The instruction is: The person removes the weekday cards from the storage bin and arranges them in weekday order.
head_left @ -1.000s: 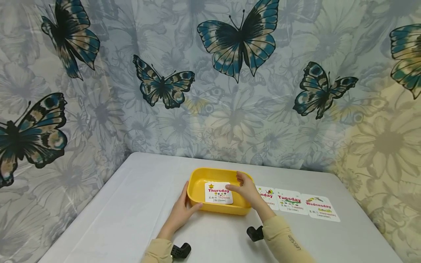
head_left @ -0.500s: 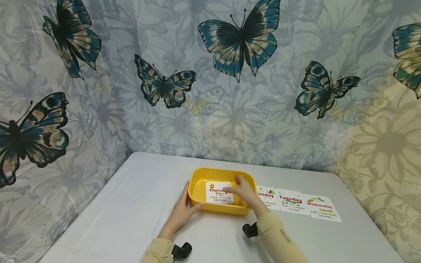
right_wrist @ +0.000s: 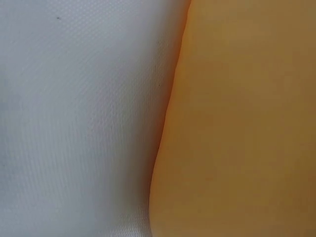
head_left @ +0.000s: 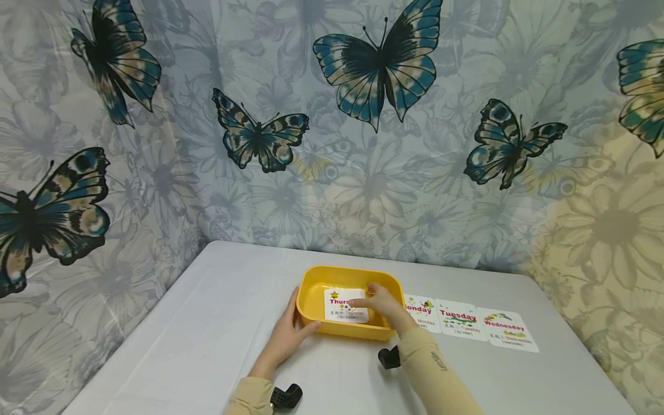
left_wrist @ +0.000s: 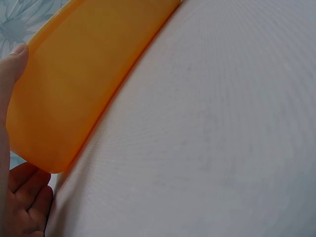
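A yellow plastic tray (head_left: 314,285) stands on the table in the head view. Inside it lies a white card printed "Thursday" (head_left: 339,312), its right part covered by my right hand. My left hand (head_left: 287,332) holds the tray's left front corner, thumb at the front rim and fingers along the left side. The left wrist view shows the thumb (left_wrist: 18,58) against the tray's orange-looking wall (left_wrist: 84,74). Over the right part of the tray, my right hand (head_left: 385,304) reaches in with thumb extended above the card; contact with the card cannot be made out.
To the tray's right lie cards printed "Monday" (head_left: 419,311), "Tuesday" (head_left: 459,320) and "Wednesday" (head_left: 507,329) in a row on the white-covered table (head_left: 218,305). The Monday card is partly hidden. A butterfly-patterned cloth (head_left: 373,190) hangs behind the table.
My right hand has moved left and lower into the tray, covering more of the Thursday card. The left hand stays on the tray, and the cards on the table keep their places.
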Tool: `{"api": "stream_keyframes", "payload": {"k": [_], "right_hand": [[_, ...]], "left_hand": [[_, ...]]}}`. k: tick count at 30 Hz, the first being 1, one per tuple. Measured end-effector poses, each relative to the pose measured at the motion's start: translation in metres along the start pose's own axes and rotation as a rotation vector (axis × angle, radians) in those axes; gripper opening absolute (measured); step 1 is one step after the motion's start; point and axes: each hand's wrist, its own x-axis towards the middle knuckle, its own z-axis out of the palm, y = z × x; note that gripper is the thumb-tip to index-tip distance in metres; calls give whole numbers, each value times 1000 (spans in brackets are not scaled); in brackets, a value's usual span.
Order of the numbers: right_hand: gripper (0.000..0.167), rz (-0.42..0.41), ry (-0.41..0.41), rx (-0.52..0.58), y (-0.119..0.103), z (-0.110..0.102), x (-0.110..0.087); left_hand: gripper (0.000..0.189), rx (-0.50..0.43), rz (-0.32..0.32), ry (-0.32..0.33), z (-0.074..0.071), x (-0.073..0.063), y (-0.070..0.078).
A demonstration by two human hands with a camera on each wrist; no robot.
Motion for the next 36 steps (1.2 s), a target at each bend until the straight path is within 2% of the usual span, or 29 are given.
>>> {"api": "stream_keyframes", "payload": {"k": [9,19,31,34,36], "right_hand": [[90,-18,-5,-47,4,2,6],[81,-46,23,-215,6,5,12],[75,-17,61,-252,7,6,18],[74,-21,63,-266,7,6,17],[74,-24,62,-284,7,6,17]], "left_hand": [[93,-3,0,-5,0,1,-1],[92,-6,9,-6,0,0,0],[93,2,1,-4,0,1,0],[93,2,10,-3,1,2,-3],[94,2,16,0,3,4,-10]]}}
